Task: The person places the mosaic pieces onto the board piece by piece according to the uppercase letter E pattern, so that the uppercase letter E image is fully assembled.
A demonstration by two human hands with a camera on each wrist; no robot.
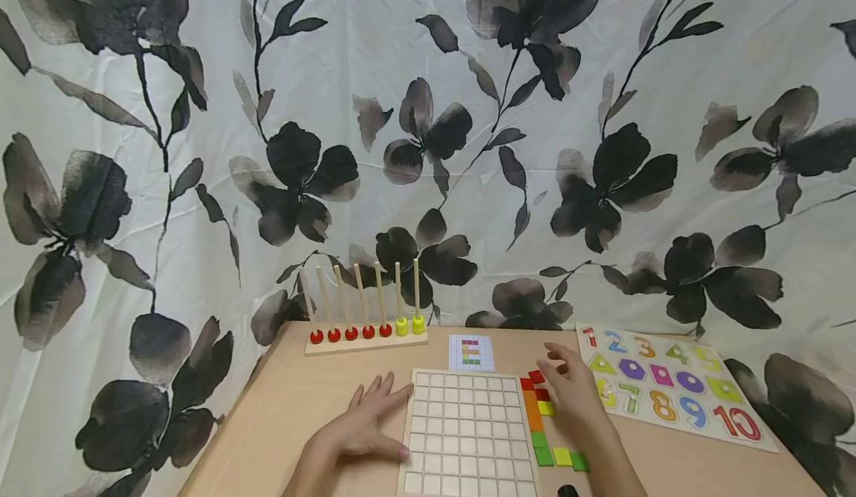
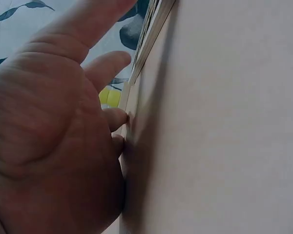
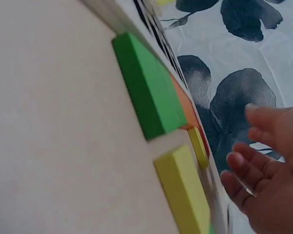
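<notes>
A wooden grid board [image 1: 468,430] with rows of square cells lies in the middle of the table. At its left edge my left hand [image 1: 361,423] rests with fingers spread, thumb and index finger against the frame. Along the right edge lie colored square tiles: red [image 1: 527,384], orange [image 1: 533,411], yellow [image 1: 562,457] and green [image 1: 545,456]. Just right of them is my right hand [image 1: 575,393], raised above the table with fingers loosely bent and nothing held. A tilted red tile [image 1: 536,376] lies near its fingertips. In the right wrist view, a green tile [image 3: 149,87] stands out close up.
A pattern card [image 1: 471,353] with a colored letter E lies behind the board. A peg stand [image 1: 368,342] with red and yellow beads stands at the back left. On the right is a number puzzle board [image 1: 675,385]. A small black object [image 1: 568,491] sits at the front edge.
</notes>
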